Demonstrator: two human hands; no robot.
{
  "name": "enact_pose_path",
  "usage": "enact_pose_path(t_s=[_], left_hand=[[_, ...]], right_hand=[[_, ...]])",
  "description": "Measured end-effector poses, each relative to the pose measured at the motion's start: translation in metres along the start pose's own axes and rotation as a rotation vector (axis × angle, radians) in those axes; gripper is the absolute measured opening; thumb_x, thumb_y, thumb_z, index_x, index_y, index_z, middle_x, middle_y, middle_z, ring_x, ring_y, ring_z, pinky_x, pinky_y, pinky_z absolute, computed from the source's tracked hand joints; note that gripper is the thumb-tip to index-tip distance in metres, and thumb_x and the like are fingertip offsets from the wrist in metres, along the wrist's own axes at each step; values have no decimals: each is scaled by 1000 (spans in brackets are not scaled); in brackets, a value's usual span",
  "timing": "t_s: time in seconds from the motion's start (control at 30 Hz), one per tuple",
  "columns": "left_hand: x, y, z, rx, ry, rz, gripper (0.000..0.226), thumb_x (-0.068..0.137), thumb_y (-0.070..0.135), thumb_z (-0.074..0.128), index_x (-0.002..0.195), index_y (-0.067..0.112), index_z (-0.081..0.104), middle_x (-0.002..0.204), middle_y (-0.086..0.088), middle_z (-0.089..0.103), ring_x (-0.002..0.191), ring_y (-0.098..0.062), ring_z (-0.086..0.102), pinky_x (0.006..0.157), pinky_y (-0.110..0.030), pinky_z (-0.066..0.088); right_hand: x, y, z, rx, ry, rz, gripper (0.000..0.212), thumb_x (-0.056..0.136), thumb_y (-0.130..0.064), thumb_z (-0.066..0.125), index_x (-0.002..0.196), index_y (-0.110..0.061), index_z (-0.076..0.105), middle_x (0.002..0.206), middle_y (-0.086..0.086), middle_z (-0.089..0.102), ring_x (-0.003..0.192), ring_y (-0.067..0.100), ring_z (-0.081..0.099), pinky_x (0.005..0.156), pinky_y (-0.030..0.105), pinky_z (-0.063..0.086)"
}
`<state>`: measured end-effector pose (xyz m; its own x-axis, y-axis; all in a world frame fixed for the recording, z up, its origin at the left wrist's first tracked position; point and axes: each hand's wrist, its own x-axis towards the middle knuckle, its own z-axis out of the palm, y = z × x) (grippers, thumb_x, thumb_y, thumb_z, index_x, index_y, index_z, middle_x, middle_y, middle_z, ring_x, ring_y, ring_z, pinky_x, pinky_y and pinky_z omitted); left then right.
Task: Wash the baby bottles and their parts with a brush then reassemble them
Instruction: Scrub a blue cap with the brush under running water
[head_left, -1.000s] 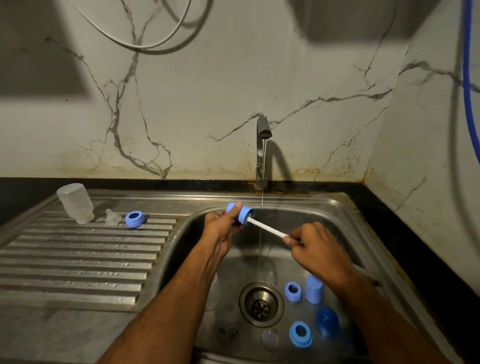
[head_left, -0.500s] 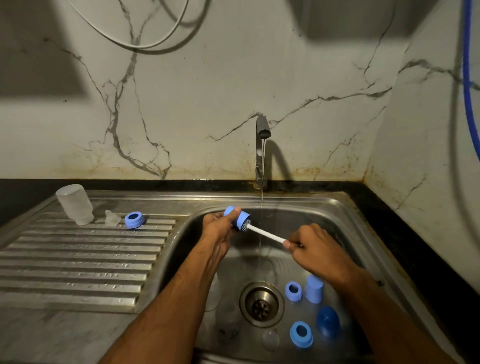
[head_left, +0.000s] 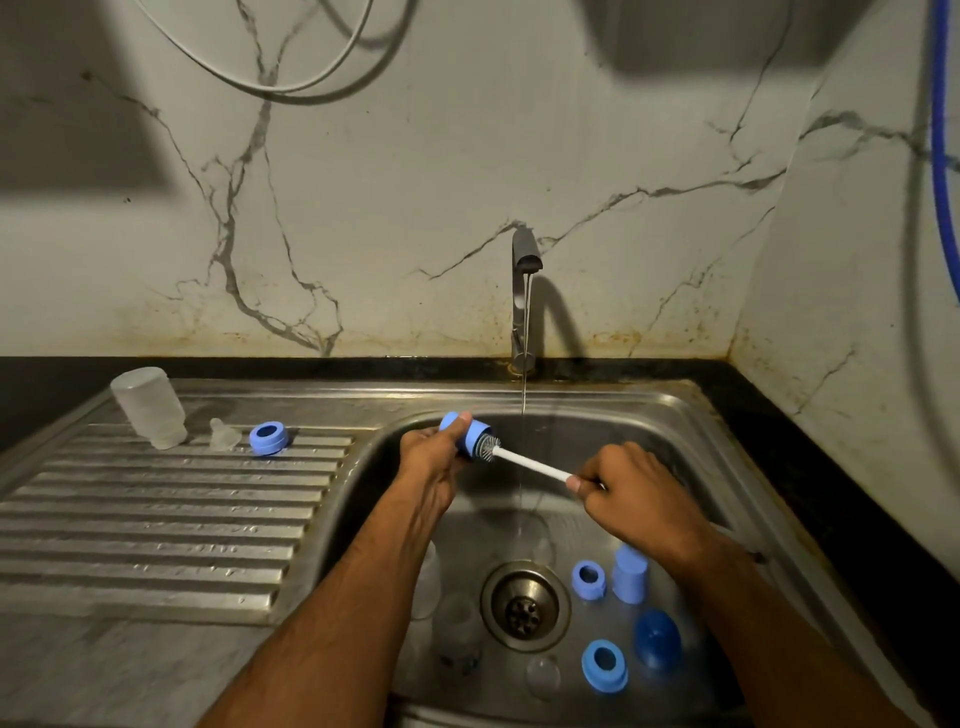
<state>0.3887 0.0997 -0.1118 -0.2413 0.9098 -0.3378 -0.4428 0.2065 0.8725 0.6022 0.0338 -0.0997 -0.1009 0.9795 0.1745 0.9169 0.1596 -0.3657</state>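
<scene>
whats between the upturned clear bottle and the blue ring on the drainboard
In the head view, a small clear teat stands between the upturned bottle and the blue ring.

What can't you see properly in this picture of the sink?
Head view only:
- Brush: bristle tip hidden inside the blue cap; handle end hidden in the right hand.
- Clear parts in the sink: too faint and dark to identify.
- Left hand: fingers hidden behind the cap.

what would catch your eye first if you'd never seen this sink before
The two hands over the basin: the left hand holds a blue bottle cap while the right hand works a white-handled brush into it. Behind them, the tap runs a thin stream.
</scene>
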Motion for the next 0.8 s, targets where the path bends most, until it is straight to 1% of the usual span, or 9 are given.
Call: enact_pose_path(t_s=[0.07, 0.13, 0.33, 0.4, 0.5, 0.6, 0.67, 0.73, 0.8], left_hand=[[-2, 0, 1, -13, -28, -14, 25, 87, 10, 72, 104, -2, 58, 107, -23, 65, 100, -34, 68, 91, -49, 56], [-5, -1, 5, -6, -52, -29, 31, 86, 9, 73, 110, -4, 58, 110, -24, 65, 100, -34, 69, 90, -50, 57], [-1, 1, 6, -24, -29, -6, 30, 87, 9, 72, 110, -4, 58, 111, -25, 64, 104, -36, 67, 92, -51, 55], [1, 1, 3, -23, -16, -3, 24, 87, 10, 72, 104, 0, 59, 107, -23, 65, 102, -35, 68, 92, -50, 56], [-2, -1, 3, 8, -25, -1, 30, 86, 13, 73, 109, -3, 61, 108, -23, 66, 97, -32, 69, 90, -47, 57], [-5, -5, 9, 25, -58, -1, 38, 86, 12, 73, 115, -8, 59, 113, -27, 65, 92, -30, 69, 77, -42, 61], [-3, -5, 9, 20, -52, 0, 39, 86, 10, 73, 117, -8, 58, 112, -26, 65, 93, -31, 69, 74, -40, 61], [0, -2, 6, -13, -28, -2, 33, 86, 8, 73, 113, -3, 58, 110, -23, 64, 98, -32, 68, 81, -43, 60], [3, 0, 0, -65, 1, -5, 23, 87, 8, 71, 104, 3, 58, 105, -20, 63, 98, -31, 67, 89, -47, 57]], right_hand=[[2, 2, 1, -16, 58, 28, 28, 96, -43, 59, 82, -21, 70, 69, -6, 59, 64, 8, 57, 62, 29, 50], [3, 1, 3, -12, 90, 72, 28, 96, -44, 58, 89, -20, 72, 75, -5, 63, 68, 9, 59, 65, 32, 53], [-1, -3, 1, 71, -18, 102, 40, 95, -33, 65, 59, -20, 52, 54, -6, 46, 50, 4, 45, 50, 22, 34], [0, -3, -1, 76, -38, 63, 38, 94, -34, 65, 61, -17, 59, 53, -4, 48, 51, 6, 49, 50, 23, 36], [3, 0, -3, 87, -1, 46, 31, 94, -37, 65, 71, -17, 69, 56, -4, 56, 55, 7, 57, 54, 24, 45], [6, 3, -1, 89, 43, 107, 26, 93, -39, 66, 85, -17, 75, 67, -5, 65, 62, 9, 62, 58, 28, 51], [5, 5, 1, 91, 35, 134, 28, 94, -37, 66, 78, -15, 74, 65, -2, 66, 60, 10, 62, 53, 24, 45], [2, 6, 0, 92, 3, 130, 35, 94, -35, 67, 66, -14, 69, 58, 0, 63, 54, 10, 59, 50, 21, 41], [0, 9, -4, 92, -26, 135, 34, 93, -34, 68, 66, -14, 71, 59, 2, 65, 57, 12, 62, 53, 22, 44]])
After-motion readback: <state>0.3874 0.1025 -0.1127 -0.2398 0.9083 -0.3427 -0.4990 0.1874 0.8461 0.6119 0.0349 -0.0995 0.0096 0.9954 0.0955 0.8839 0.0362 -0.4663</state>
